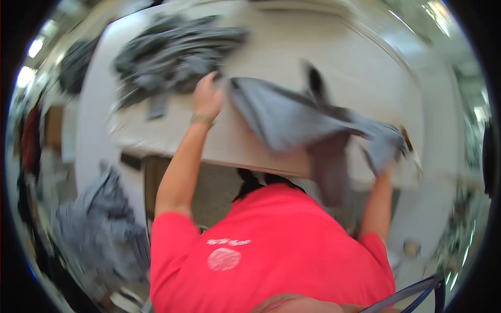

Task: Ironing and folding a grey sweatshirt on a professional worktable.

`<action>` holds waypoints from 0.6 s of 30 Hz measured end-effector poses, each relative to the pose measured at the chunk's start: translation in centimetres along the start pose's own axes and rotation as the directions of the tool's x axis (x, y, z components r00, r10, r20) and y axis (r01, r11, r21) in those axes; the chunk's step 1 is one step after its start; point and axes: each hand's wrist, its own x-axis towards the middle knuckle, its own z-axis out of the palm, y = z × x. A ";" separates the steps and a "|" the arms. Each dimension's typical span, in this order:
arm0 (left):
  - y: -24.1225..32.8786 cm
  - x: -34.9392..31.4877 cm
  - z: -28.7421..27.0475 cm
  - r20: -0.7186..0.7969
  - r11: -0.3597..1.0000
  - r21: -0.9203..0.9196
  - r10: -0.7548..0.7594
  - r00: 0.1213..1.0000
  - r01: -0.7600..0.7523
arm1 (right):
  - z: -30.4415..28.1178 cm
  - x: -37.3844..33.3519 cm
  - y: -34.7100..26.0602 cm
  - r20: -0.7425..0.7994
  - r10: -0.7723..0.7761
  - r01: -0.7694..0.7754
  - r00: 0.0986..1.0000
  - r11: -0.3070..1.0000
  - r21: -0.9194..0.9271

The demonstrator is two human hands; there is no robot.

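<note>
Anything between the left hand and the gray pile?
Nothing visible: the left hand is at the lower right edge of the pile; blur hides whether they touch. The garment is off to the hand's right, not between.

Right hand [386,168] grips grey garment [292,117] over table [292,41]; left hand [208,97] near grey pile [175,52].

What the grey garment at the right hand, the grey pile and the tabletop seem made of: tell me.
Grey garment: apparently soft cloth, matte; it drapes without shine, though blur hides weave or knit.
Grey pile: likewise matte cloth, judging by its soft crumples.
Tabletop: perhaps a fabric or plastic covering, pale and dull; wrinkles near its left front edge suggest a sheet.
</note>
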 end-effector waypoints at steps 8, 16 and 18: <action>16.9 -15.9 11.5 0.407 0.940 -0.121 0.340 0.848 -0.319 | 3.1 -2.1 5.6 -0.074 0.306 -0.236 0.949 0.846 0.478; 21.4 -16.0 20.1 0.397 0.871 0.310 0.245 0.885 -0.381 | -4.7 3.7 11.2 0.121 0.245 -0.247 0.962 0.588 0.770; 20.2 -15.7 20.2 0.424 0.859 0.376 0.174 0.889 -0.347 | -3.3 2.4 15.7 0.311 0.319 -0.445 0.895 0.632 0.635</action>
